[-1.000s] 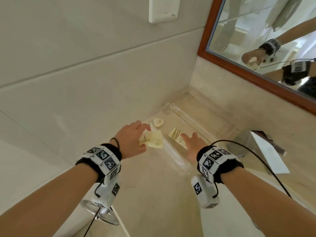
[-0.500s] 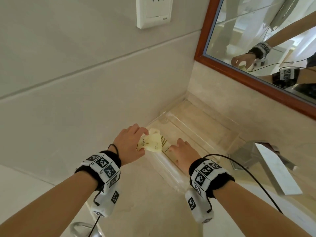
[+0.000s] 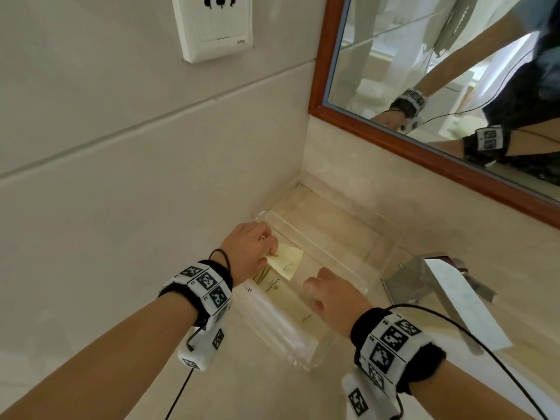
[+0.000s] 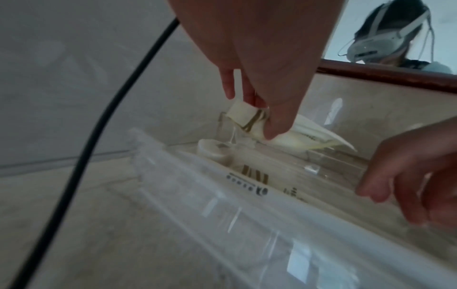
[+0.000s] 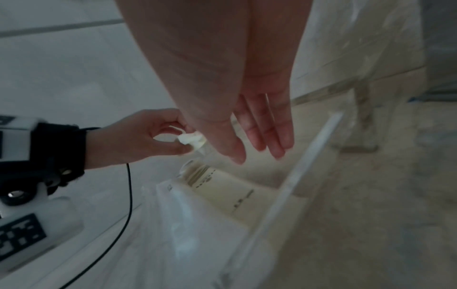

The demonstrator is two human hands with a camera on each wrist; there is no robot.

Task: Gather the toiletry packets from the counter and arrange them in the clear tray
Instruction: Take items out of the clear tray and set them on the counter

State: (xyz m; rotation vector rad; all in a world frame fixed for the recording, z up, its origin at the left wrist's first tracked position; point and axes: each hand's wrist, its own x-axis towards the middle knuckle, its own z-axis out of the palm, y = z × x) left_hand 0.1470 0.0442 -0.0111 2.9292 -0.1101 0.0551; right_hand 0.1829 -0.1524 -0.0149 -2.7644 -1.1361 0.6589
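Note:
The clear tray (image 3: 272, 325) sits on the counter in the corner by the wall. A long cream packet (image 3: 281, 295) with gold stripes lies flat inside it, also seen in the right wrist view (image 5: 222, 187). At the tray's far end lies a small round white item (image 4: 210, 149). My left hand (image 3: 271, 254) pinches a few thin yellow packets (image 3: 288, 262) between thumb and fingers, just above the tray's far half. My right hand (image 3: 315, 292) hovers over the tray's near half and holds nothing; its fingers (image 5: 267, 136) are straight and point down.
A chrome faucet (image 3: 448, 295) stands right of the tray. The wood-framed mirror (image 3: 439, 86) hangs behind it, and a white wall socket (image 3: 215, 25) sits high on the tiled wall. Bare beige counter (image 3: 242, 389) lies in front of the tray. Cables trail from both wrists.
My left hand has carried the yellow packets from the tray's left rim to above its inside. My right hand has drawn back from the long packet, which now lies flat in the tray.

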